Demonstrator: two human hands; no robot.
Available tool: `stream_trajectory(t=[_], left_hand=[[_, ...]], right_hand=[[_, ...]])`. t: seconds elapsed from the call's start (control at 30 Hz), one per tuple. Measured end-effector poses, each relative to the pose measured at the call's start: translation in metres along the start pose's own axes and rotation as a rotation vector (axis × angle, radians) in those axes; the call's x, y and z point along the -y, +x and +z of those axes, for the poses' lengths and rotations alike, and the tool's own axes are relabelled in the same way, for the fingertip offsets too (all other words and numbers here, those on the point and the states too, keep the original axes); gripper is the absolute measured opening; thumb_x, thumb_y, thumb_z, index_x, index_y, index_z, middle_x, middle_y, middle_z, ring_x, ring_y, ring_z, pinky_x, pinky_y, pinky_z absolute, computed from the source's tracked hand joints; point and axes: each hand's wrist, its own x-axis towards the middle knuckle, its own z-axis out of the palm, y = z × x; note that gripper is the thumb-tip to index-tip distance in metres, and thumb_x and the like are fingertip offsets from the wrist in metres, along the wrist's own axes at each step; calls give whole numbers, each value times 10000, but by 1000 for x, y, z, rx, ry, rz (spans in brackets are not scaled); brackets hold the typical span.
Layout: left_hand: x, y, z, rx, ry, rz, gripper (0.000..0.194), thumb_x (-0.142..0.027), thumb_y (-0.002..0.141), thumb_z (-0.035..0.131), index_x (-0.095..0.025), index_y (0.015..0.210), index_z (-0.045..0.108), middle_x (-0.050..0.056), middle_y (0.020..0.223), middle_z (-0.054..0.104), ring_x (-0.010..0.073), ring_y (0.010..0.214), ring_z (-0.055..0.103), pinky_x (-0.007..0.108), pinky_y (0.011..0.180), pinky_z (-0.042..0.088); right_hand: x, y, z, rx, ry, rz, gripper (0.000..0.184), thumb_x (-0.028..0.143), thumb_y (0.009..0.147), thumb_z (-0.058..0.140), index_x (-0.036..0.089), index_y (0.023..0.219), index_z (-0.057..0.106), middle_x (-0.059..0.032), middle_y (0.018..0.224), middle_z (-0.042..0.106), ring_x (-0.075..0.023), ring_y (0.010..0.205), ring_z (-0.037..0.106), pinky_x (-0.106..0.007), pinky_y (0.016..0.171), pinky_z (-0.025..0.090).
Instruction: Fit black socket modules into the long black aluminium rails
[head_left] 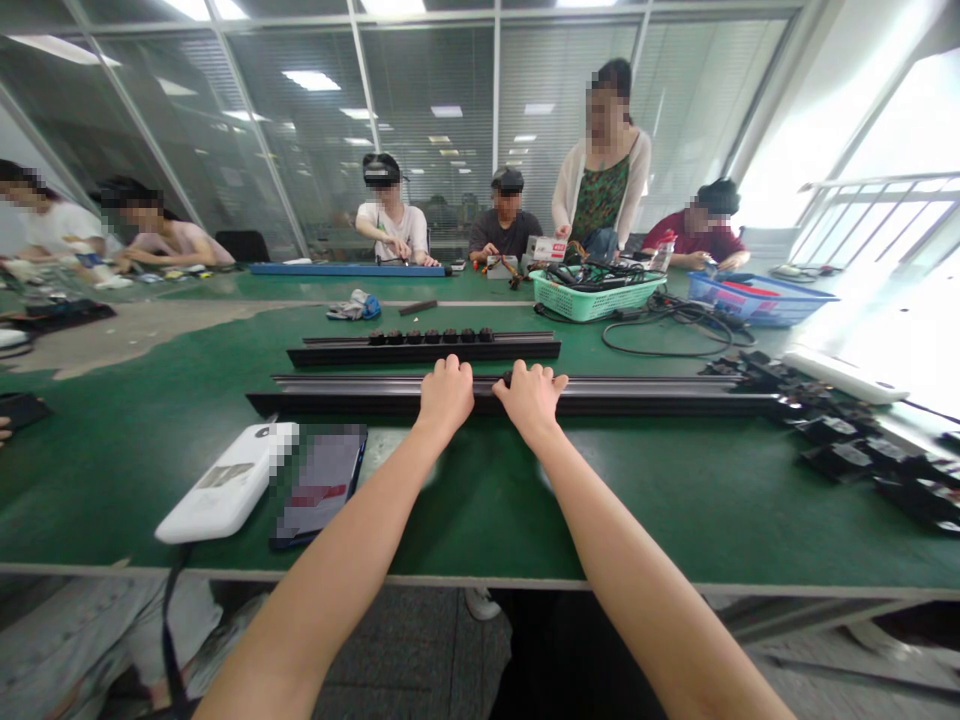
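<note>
A long black rail [637,403] with a silvery channel lies crosswise on the green table in front of me. My left hand [448,393] is closed over the rail near its middle, knuckles up, fingertips hidden behind it. Just to the right, my right hand [532,397] is bent over the same rail. A small black part [508,379] shows between its thumb and forefinger, mostly covered. Beyond my hands lies a shorter black rail [330,355] with a row of several black knob-like pieces [433,337] along its top.
A white device [225,485] and a phone [321,487] lie left of my forearms. Several black parts [847,435] are heaped at right, by a white device [844,376]. Farther back are a green basket [592,300], a blue basket [780,312], cables [675,335] and several people.
</note>
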Motion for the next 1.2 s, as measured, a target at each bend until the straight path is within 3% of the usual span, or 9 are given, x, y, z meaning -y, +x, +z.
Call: stream_trajectory(t=[1.2], left_hand=[[-2, -1, -4, 32, -38, -20, 357, -144, 997, 319, -91, 1137, 643, 197, 1172, 559, 300, 1115, 542, 371, 798, 534]], right_hand=[[-2, 1, -3, -15, 7, 25, 314, 372, 928, 557, 144, 1111, 671, -209, 1174, 587, -333, 1116, 509, -438, 946, 332]])
